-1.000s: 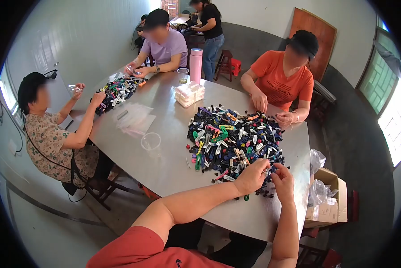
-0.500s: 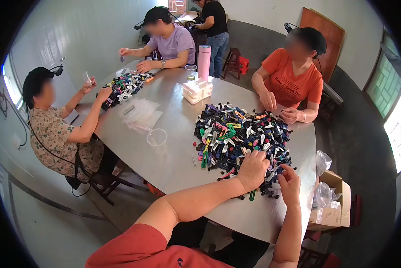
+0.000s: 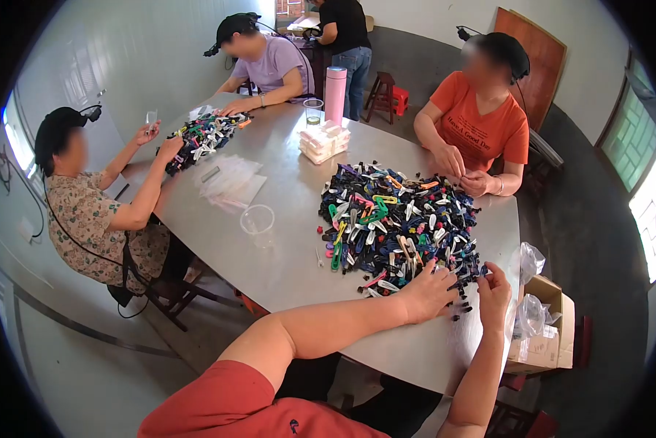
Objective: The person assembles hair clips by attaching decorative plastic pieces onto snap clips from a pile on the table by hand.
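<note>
A big heap of hair clips (image 3: 386,219), mostly black, navy and white with some green, yellow and pink ones, lies on the metal table. My left hand (image 3: 426,295) rests palm down on the near edge of this heap, fingers spread among the clips. To its right, just off the heap's edge, my right hand (image 3: 495,298) is raised a little, thumb and fingers pinched on a small dark blue hair clip (image 3: 482,270). Part of that clip is hidden by the fingers.
Across the heap sits a co-worker in orange (image 3: 481,109); two more sit at a second clip pile (image 3: 204,139). A plastic cup (image 3: 258,225), clear bags (image 3: 229,182), white packets (image 3: 323,142) and a pink bottle (image 3: 334,95) stand about. A cardboard box (image 3: 543,343) is at right.
My left hand has shifted nearer me and right, its fingers spreading. My right hand has moved right, away from the heap, with a dark clip showing at its fingertips.
</note>
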Demonstrator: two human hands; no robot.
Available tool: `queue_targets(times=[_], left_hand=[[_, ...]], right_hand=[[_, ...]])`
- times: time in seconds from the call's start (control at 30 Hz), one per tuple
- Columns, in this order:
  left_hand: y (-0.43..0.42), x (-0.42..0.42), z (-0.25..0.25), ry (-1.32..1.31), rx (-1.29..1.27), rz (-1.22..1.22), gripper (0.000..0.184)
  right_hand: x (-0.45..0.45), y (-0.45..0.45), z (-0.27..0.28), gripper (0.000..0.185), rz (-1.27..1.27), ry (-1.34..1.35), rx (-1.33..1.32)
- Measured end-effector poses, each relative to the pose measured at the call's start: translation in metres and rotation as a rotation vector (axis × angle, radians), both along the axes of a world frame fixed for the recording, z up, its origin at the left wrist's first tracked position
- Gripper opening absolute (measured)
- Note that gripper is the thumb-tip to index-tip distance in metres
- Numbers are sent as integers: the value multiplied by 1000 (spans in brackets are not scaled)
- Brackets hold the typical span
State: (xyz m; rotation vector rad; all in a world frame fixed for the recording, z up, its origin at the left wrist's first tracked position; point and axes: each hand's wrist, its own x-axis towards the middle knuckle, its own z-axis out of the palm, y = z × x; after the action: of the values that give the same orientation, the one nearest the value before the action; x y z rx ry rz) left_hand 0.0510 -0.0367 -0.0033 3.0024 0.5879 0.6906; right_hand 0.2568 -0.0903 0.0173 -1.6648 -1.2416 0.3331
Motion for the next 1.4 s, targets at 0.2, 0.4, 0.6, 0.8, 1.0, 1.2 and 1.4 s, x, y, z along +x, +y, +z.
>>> queue_targets(times=[0.2, 0.4, 0.6, 0.8, 1.0, 1.2, 1.4], left_hand=[[10, 9, 1, 19, 140, 113, 16], [31, 9, 21, -95, 54, 133, 6], [75, -13, 36, -102, 12, 280, 13], [62, -69, 46, -163, -199, -15, 31], [14, -130, 36, 74, -7, 15, 88], [-5, -98, 13, 168, 1, -77, 87], [-6, -22, 10, 14, 87, 61, 71]], right_hand=[[5, 3, -5, 35, -35, -170, 19], [16, 13, -26, 33, -76, -251, -19], [23, 7, -25, 34, -137, -252, -16], [24, 13, -24, 33, -138, -203, -76], [27, 22, -48, 33, -295, 7, 17], [-17, 29, -43, 31, -205, 14, 101], [-21, 31, -48, 31, -31, 116, 189]])
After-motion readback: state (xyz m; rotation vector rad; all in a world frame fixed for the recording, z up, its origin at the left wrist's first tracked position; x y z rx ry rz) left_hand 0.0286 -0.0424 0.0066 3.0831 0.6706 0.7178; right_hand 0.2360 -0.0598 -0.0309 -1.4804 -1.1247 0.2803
